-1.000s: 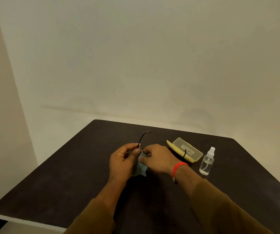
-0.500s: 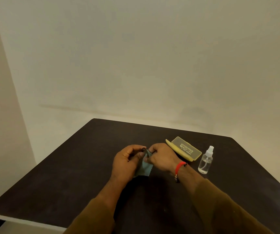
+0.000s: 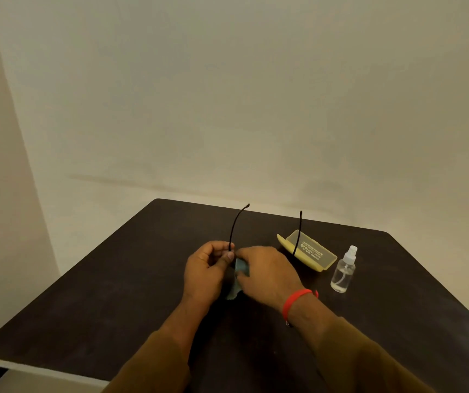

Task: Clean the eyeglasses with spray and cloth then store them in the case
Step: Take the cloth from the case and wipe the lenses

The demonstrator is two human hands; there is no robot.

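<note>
Both temple arms of the eyeglasses point(image 3: 237, 228) now stand raised where none showed half a second ago, left hand point(image 3: 206, 269) pinching the frame, right hand point(image 3: 264, 272) pressing the blue cloth point(image 3: 240, 268) on a lens: wiping under way, storage in the open yellow case point(image 3: 309, 252) pending, spray bottle point(image 3: 343, 269) beside it, table point(image 3: 86, 293) bare leftward.

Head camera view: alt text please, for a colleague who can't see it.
Both hands hold black eyeglasses above a dark table, right hand pressing a blue cloth to them, left hand steadying. Open yellow case and spray bottle stand right.
</note>
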